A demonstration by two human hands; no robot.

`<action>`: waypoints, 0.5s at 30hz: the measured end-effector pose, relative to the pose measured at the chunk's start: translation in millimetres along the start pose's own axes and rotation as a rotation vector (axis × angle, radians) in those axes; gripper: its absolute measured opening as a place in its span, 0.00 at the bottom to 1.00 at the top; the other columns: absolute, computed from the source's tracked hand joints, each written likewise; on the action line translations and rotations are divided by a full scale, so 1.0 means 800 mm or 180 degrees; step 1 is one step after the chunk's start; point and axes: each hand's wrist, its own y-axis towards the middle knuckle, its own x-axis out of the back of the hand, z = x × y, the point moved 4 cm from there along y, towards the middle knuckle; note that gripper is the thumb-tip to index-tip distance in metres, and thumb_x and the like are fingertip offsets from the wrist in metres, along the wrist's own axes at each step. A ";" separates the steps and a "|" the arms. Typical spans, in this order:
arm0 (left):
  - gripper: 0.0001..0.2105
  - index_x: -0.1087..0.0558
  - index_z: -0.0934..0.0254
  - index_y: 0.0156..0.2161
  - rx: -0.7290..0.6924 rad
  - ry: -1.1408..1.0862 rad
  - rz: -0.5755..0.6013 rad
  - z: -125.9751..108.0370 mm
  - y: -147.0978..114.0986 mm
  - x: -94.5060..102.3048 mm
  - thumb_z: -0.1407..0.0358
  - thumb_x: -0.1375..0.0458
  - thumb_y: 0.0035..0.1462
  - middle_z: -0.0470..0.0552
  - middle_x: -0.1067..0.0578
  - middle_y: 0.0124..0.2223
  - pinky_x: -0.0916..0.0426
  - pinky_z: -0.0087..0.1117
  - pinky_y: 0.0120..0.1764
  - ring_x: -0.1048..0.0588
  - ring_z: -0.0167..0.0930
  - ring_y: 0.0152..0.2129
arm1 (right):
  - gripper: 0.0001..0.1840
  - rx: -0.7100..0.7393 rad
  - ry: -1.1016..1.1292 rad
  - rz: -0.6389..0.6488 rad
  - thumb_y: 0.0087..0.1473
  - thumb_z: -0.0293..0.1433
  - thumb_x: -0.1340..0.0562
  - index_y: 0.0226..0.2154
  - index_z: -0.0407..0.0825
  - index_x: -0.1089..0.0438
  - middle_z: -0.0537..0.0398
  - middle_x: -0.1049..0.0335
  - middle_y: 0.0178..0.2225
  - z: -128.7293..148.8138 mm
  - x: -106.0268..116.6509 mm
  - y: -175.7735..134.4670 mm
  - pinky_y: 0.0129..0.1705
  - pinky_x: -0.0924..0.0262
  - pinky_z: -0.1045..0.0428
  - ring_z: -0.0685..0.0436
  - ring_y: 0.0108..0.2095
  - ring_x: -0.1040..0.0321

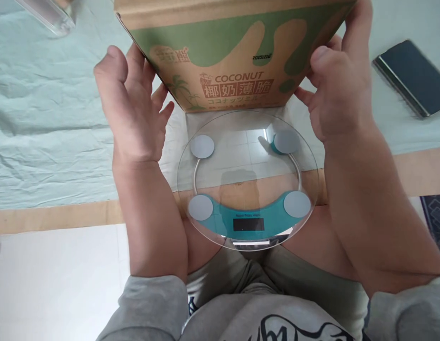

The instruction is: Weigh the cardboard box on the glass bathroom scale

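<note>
The cardboard box (234,52), printed green and tan with COCONUT lettering, is hanging tilted just above the far edge of the round glass scale (246,180), not resting flat on it yet. The right hand (339,90) is gripping the box's right side, thumb on the front face and fingers wrapped round behind. The left hand (132,104) is lying open against the box's left side, fingers spread and only lightly touching, not closed on it.

Step in hand, as I read it: bringing the box onto the scale. The next move seems to call for levelling the box and centring it between the four round pads, clear of the teal display strip (248,222) at the near edge of the scale so the reading shows.

The scale is sitting half on a pale green sheet (45,118), half out past the wooden edge (63,215) toward the person's lap. Right of the scale a dark phone (412,78) is lying on the sheet. Far left of the scale, at the top corner, there is a clear plastic item (45,14), type unclear.
</note>
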 end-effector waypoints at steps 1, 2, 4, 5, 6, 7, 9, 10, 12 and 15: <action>0.25 0.30 0.44 0.53 -0.0098 0.0096 0.0179 -0.002 0.001 -0.002 0.54 0.67 0.65 0.36 0.38 0.64 0.54 0.52 0.70 0.41 0.43 0.64 | 0.36 0.0038 0.0032 0.0062 0.45 0.32 0.44 0.58 0.66 0.50 0.67 0.37 0.50 0.001 -0.002 0.000 0.37 0.32 0.56 0.54 0.45 0.35; 0.25 0.30 0.43 0.54 -0.0186 0.0172 0.0228 -0.003 0.003 -0.003 0.54 0.67 0.65 0.35 0.39 0.64 0.54 0.52 0.70 0.42 0.44 0.64 | 0.37 0.0053 0.0043 0.0083 0.45 0.32 0.45 0.58 0.68 0.51 0.68 0.39 0.53 0.001 -0.002 0.001 0.35 0.32 0.55 0.52 0.46 0.34; 0.25 0.30 0.42 0.53 -0.0213 0.0179 0.0088 -0.001 0.005 -0.002 0.54 0.69 0.66 0.33 0.40 0.64 0.53 0.50 0.70 0.42 0.40 0.65 | 0.37 -0.0003 0.0010 0.0021 0.46 0.33 0.45 0.59 0.68 0.52 0.70 0.43 0.57 0.001 -0.001 0.003 0.33 0.32 0.54 0.50 0.48 0.34; 0.26 0.31 0.42 0.52 -0.0195 0.0119 -0.0008 0.001 0.006 -0.002 0.56 0.70 0.66 0.31 0.40 0.64 0.50 0.49 0.70 0.42 0.37 0.65 | 0.37 -0.0018 0.0001 -0.0011 0.46 0.33 0.45 0.59 0.67 0.51 0.70 0.43 0.57 0.000 0.000 0.004 0.34 0.31 0.54 0.50 0.48 0.34; 0.26 0.31 0.41 0.52 -0.0202 0.0057 -0.0093 0.003 0.006 -0.003 0.58 0.71 0.67 0.30 0.40 0.64 0.47 0.47 0.69 0.41 0.35 0.65 | 0.38 -0.0008 0.0011 -0.0024 0.45 0.32 0.45 0.60 0.64 0.51 0.68 0.41 0.56 -0.001 0.000 0.005 0.34 0.31 0.54 0.50 0.46 0.34; 0.24 0.32 0.41 0.52 -0.0242 0.0014 -0.0138 0.005 0.007 -0.004 0.59 0.69 0.67 0.30 0.40 0.64 0.43 0.45 0.68 0.41 0.33 0.65 | 0.38 0.0035 0.0060 -0.0032 0.44 0.31 0.44 0.60 0.61 0.49 0.67 0.38 0.53 -0.001 -0.001 0.006 0.35 0.31 0.54 0.51 0.44 0.34; 0.15 0.32 0.42 0.52 -0.0412 -0.0005 -0.0136 0.007 0.008 -0.007 0.51 0.55 0.64 0.31 0.38 0.62 0.36 0.42 0.64 0.41 0.35 0.65 | 0.38 0.0161 0.0204 0.0009 0.42 0.28 0.43 0.58 0.58 0.46 0.65 0.34 0.47 0.000 -0.005 0.006 0.37 0.33 0.55 0.54 0.40 0.35; 0.18 0.32 0.42 0.52 -0.0500 0.0011 -0.0148 0.007 0.009 -0.006 0.45 0.46 0.57 0.31 0.38 0.61 0.34 0.41 0.63 0.41 0.37 0.64 | 0.38 0.0200 0.0275 0.0060 0.41 0.27 0.43 0.57 0.58 0.45 0.66 0.33 0.46 0.002 -0.008 0.005 0.36 0.34 0.56 0.54 0.40 0.35; 0.35 0.31 0.41 0.49 -0.0546 0.0037 -0.0188 0.004 0.011 -0.001 0.37 0.32 0.33 0.29 0.37 0.60 0.32 0.39 0.61 0.42 0.41 0.64 | 0.36 0.0263 0.0364 0.0152 0.39 0.26 0.43 0.54 0.61 0.42 0.68 0.32 0.46 0.010 -0.015 -0.001 0.35 0.34 0.58 0.54 0.43 0.35; 0.45 0.27 0.42 0.45 -0.0543 -0.0032 -0.0463 -0.010 0.000 0.016 0.38 0.28 0.10 0.30 0.34 0.56 0.30 0.45 0.59 0.39 0.45 0.63 | 0.31 0.0284 0.0367 0.0136 0.38 0.25 0.42 0.47 0.65 0.36 0.72 0.32 0.48 0.035 -0.017 -0.015 0.30 0.37 0.59 0.50 0.51 0.34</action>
